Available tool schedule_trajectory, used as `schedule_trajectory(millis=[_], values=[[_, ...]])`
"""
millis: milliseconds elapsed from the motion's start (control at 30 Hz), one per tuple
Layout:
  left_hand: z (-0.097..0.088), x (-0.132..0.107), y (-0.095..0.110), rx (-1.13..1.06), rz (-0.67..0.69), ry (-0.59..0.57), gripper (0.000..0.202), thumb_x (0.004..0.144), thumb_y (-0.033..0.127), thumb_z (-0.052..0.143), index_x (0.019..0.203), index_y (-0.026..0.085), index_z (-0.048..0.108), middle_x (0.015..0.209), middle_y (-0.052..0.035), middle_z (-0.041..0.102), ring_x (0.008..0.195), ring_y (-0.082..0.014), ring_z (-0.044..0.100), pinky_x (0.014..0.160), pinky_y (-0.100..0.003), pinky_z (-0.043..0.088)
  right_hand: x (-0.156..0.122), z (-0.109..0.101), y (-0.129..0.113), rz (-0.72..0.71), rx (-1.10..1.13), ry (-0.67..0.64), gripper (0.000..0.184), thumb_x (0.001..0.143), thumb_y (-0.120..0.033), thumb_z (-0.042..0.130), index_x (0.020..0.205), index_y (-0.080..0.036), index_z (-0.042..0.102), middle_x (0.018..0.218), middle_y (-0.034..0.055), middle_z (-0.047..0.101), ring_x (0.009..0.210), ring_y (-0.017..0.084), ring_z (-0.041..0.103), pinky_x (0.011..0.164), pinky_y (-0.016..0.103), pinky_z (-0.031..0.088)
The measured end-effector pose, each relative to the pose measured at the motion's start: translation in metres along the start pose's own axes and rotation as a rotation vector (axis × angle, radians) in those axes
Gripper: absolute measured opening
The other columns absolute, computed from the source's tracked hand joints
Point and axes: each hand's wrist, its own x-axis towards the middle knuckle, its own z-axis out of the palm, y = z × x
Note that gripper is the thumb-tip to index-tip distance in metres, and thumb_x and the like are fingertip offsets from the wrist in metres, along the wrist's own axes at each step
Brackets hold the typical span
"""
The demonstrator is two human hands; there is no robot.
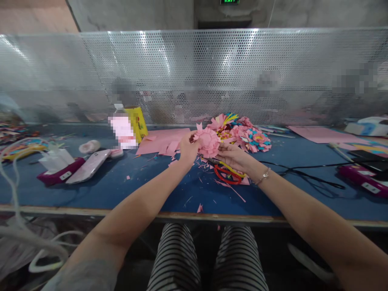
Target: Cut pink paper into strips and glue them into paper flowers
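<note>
A pink paper flower (208, 142) with layered petals is held up over the blue table. My left hand (189, 146) pinches its left edge, fingers closed. From the right, my right hand (235, 157) grips the flower's edge with bent fingers; part of that grip is hidden. Just below my right hand lie the looped red handles (223, 174) of what look like scissors, with yellow parts beside them. Behind the hands is a heap of pink, blue and yellow paper flowers (242, 133). Pink paper sheets (163, 138) lie to the left of my left hand.
On the left are a phone (88, 166), a purple tissue holder (62, 171), a bottle (123, 131) and a yellow box (139, 123). A black cable (309, 178) crosses the right side. A perforated metal screen (197, 72) closes off the back.
</note>
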Motion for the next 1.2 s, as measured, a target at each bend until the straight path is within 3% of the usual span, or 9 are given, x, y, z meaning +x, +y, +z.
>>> schedule_trajectory(millis=[300, 600, 767, 1033, 1100, 1200], values=[[-0.001, -0.001, 0.005, 0.079, 0.069, 0.016, 0.029, 0.064, 0.014, 0.055, 0.093, 0.014, 0.057, 0.094, -0.0076, 0.059, 0.085, -0.0144, 0.052, 0.081, -0.03, 0.041, 0.0, 0.002, -0.003, -0.009, 0.01, 0.036, 0.027, 0.06, 0.001, 0.057, 0.081, -0.017, 0.057, 0.08, -0.0011, 0.063, 0.071, 0.006, 0.059, 0.073, 0.018, 0.049], [-0.001, -0.002, 0.006, 0.066, 0.082, -0.005, 0.028, 0.063, 0.013, 0.055, 0.091, 0.017, 0.057, 0.092, -0.0064, 0.058, 0.084, -0.0139, 0.051, 0.08, -0.029, 0.041, 0.0, 0.003, -0.003, -0.018, 0.042, 0.084, 0.026, 0.06, 0.002, 0.057, 0.076, -0.018, 0.056, 0.065, -0.0049, 0.058, 0.058, 0.004, 0.056, 0.061, 0.014, 0.05], [-0.001, -0.003, 0.007, 0.054, 0.094, 0.001, 0.028, 0.063, 0.012, 0.055, 0.091, 0.016, 0.056, 0.092, -0.0057, 0.059, 0.084, -0.0135, 0.052, 0.08, -0.029, 0.041, 0.001, 0.002, -0.003, -0.016, 0.045, 0.111, 0.028, 0.058, 0.003, 0.058, 0.077, -0.018, 0.057, 0.068, -0.0042, 0.06, 0.06, 0.005, 0.058, 0.061, 0.015, 0.05], [-0.002, 0.006, 0.007, -0.112, -0.113, 0.061, 0.028, 0.058, 0.011, 0.058, 0.086, 0.013, 0.056, 0.089, -0.0058, 0.059, 0.076, -0.0116, 0.053, 0.073, -0.027, 0.044, -0.001, -0.002, -0.008, 0.097, 0.081, 0.232, 0.009, 0.074, -0.022, 0.056, 0.081, -0.016, 0.057, 0.08, 0.0046, 0.064, 0.072, 0.011, 0.06, 0.074, 0.025, 0.05], [-0.004, 0.009, 0.006, -0.136, -0.128, 0.021, 0.028, 0.056, 0.01, 0.059, 0.084, 0.014, 0.056, 0.087, -0.0044, 0.059, 0.074, -0.0105, 0.053, 0.069, -0.025, 0.044, -0.001, -0.002, -0.008, 0.115, 0.084, 0.249, 0.009, 0.075, -0.025, 0.053, 0.079, -0.017, 0.056, 0.078, 0.0047, 0.063, 0.071, 0.012, 0.06, 0.072, 0.025, 0.051], [-0.007, 0.009, 0.008, -0.168, -0.2, -0.202, 0.026, 0.054, 0.008, 0.059, 0.079, 0.014, 0.057, 0.077, -0.0015, 0.058, 0.064, -0.0082, 0.051, 0.059, -0.022, 0.043, -0.001, -0.002, -0.008, 0.074, 0.072, 0.203, 0.007, 0.074, -0.025, 0.055, 0.074, -0.018, 0.053, 0.065, 0.0002, 0.06, 0.059, 0.01, 0.057, 0.063, 0.025, 0.051]])
